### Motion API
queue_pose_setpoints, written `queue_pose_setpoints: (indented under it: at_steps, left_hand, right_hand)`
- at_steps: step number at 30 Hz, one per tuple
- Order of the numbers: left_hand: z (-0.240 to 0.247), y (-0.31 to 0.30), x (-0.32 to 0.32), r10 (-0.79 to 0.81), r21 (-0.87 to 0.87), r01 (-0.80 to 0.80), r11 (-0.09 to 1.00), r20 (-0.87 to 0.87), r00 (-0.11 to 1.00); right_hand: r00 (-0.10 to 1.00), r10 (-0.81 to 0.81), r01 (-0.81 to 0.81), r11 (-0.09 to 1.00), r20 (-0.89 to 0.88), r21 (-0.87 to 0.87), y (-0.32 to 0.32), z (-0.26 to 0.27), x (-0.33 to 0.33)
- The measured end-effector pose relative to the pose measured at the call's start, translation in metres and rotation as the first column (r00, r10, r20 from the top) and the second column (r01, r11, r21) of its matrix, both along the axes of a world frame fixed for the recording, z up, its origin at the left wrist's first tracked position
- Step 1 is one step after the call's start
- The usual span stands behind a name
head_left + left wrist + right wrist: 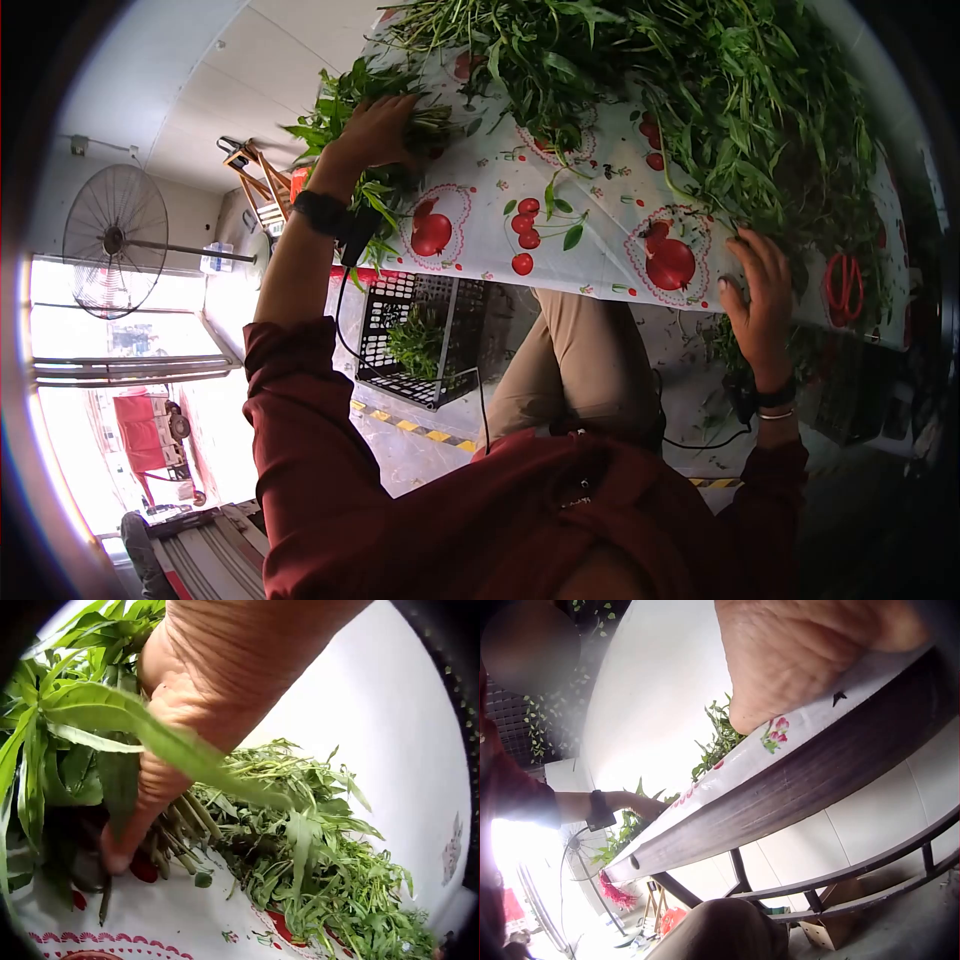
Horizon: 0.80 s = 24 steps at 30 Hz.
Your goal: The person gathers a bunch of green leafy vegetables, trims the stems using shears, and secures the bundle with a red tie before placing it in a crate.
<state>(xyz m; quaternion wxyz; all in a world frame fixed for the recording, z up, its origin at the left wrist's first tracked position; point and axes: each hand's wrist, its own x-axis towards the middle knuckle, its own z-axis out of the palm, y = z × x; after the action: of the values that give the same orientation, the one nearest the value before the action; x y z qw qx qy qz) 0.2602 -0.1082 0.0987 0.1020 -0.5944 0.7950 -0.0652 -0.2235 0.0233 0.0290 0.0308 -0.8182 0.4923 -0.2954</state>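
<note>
Your left hand [375,138] grips a leafy bunch [345,92], stem ends [433,120] beside it; your right hand [762,300], loosely bent, touches the tablecloth [600,225].

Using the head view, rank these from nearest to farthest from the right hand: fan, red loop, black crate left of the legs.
From the right hand:
1. Red loop, just right, on the tablecloth.
2. Black crate, left and lower.
3. Fan, far left, past the table.
</note>
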Motion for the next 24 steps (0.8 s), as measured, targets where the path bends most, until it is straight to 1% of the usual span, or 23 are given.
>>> queue_pose_setpoints:
  at_steps: [1,5,7,8,11,13,14,16,20,22,23,24]
  left_hand:
    - [0.0,-0.001,0.002,0.022,0.04,-0.023,0.999,0.014,1.0]
    - [0.002,-0.01,0.003,0.02,0.083,-0.023,0.996,0.041,0.999]
    - [0.004,-0.014,-0.003,0.046,0.134,-0.068,0.989,0.164,0.985]
    - [0.005,-0.015,-0.004,0.047,0.134,-0.069,0.989,0.161,0.986]
    - [0.001,-0.016,0.0,0.026,0.11,-0.039,0.993,0.118,0.993]
    - [-0.007,-0.02,0.01,-0.028,0.075,0.028,0.997,-0.002,1.0]
    - [-0.011,-0.023,0.015,-0.027,0.075,0.027,0.997,-0.003,1.0]
    - [-0.014,-0.025,0.019,-0.02,0.044,0.023,0.999,-0.071,0.997]
    - [-0.021,-0.028,0.021,0.002,0.015,-0.001,1.0,-0.101,0.995]
    - [-0.018,-0.023,0.017,0.019,0.015,-0.017,1.0,-0.172,0.985]
    - [-0.018,-0.024,0.019,0.02,0.016,-0.017,1.0,-0.171,0.985]
    - [-0.018,-0.024,0.024,-0.009,0.027,0.016,1.0,-0.224,0.974]
  right_hand:
    - [1.0,0.002,-0.002,1.0,-0.002,-0.001,0.0,-0.001,0.0]
    - [1.0,0.002,-0.002,1.0,-0.005,-0.008,-0.001,-0.002,-0.001]
    - [1.0,0.002,-0.002,1.0,-0.008,-0.004,0.0,-0.002,-0.001]
    - [1.0,0.003,-0.003,1.0,-0.006,-0.002,-0.001,-0.002,-0.001]
    - [1.0,0.005,-0.005,1.0,-0.005,0.0,-0.001,-0.003,-0.001]
    - [1.0,0.004,-0.004,1.0,-0.004,-0.002,-0.001,-0.003,0.0]
    - [1.0,0.005,-0.005,1.0,-0.001,-0.005,0.0,-0.003,0.0]
    - [1.0,0.006,-0.006,1.0,0.001,-0.009,0.0,-0.003,0.0]
    - [1.0,0.002,-0.002,1.0,-0.011,-0.004,0.001,-0.001,0.001]
    - [1.0,0.003,-0.003,1.0,-0.014,0.002,0.001,0.0,0.001]
    - [1.0,0.002,-0.002,1.0,-0.008,0.005,0.001,0.0,0.001]
    - [1.0,0.003,-0.003,1.0,-0.001,0.009,0.001,0.0,0.002]
